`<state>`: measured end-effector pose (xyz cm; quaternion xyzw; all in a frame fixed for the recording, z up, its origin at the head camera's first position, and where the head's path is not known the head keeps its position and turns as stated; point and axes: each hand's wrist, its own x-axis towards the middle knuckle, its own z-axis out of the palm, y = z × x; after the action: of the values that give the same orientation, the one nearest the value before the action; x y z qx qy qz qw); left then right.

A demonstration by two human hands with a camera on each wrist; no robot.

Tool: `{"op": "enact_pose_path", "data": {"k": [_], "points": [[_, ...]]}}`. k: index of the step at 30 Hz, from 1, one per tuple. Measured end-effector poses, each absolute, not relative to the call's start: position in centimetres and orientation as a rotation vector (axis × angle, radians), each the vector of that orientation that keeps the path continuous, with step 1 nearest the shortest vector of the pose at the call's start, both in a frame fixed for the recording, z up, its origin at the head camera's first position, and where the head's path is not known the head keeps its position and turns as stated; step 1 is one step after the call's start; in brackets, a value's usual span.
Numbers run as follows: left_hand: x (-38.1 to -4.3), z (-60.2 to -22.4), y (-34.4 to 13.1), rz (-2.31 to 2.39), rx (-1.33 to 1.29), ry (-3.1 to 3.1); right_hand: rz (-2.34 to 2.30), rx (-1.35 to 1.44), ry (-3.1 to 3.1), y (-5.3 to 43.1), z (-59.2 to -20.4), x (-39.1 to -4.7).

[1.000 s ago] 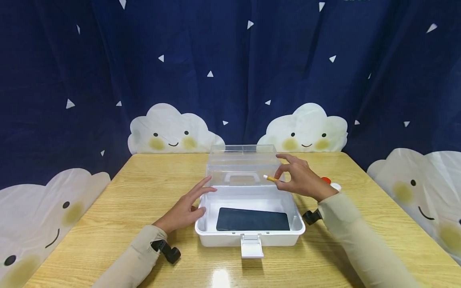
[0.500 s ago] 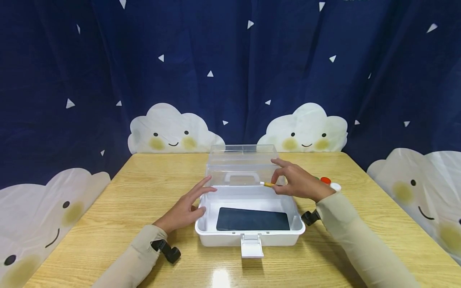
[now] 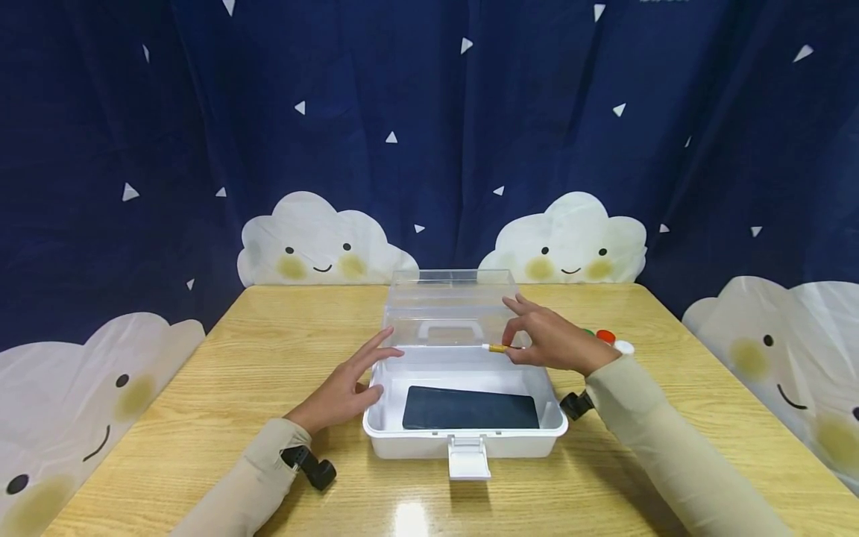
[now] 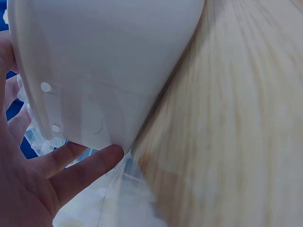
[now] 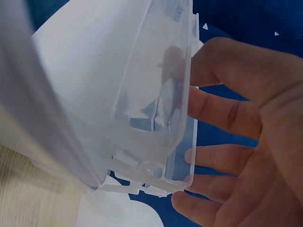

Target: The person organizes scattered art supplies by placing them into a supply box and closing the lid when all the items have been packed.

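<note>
Between thumb and index finger, my right hand [image 3: 546, 337] pinches a short yellow stick with a white tip [image 3: 496, 348]. It lies nearly level above the back part of the white storage box [image 3: 463, 446], in front of the raised lid; its exact kind is too small to tell. In the right wrist view, the right fingers [image 5: 222, 158] are beside the clear lid [image 5: 156, 94], which screens the fingertips. My left hand [image 3: 341, 391] rests at the box's left rim with fingers spread; in the left wrist view, two left fingers [image 4: 87, 172] reach the box's corner.
A dark flat rectangular panel [image 3: 470, 408] lies on the box floor. The front latch [image 3: 468, 464] hangs down over the wooden table [image 3: 288, 328]. Behind the right wrist stand a red cap [image 3: 606, 336] and a white cap [image 3: 624, 347], with a sliver of green beside them.
My right hand has moved slightly left and down, and the yellow stick has turned from slanting to nearly level. My left hand stays at the rim.
</note>
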<state>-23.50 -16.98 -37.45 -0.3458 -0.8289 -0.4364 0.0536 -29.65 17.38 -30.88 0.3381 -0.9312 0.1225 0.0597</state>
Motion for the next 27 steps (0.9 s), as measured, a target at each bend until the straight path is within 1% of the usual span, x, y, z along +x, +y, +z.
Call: {"op": "enact_pose_path", "data": {"k": [27], "points": [[-23.73, -37.64, -17.01, -1.356, -1.081, -2.494, 0.357, 1.021, -2.888, 17.18, -30.63, -29.68]]}}
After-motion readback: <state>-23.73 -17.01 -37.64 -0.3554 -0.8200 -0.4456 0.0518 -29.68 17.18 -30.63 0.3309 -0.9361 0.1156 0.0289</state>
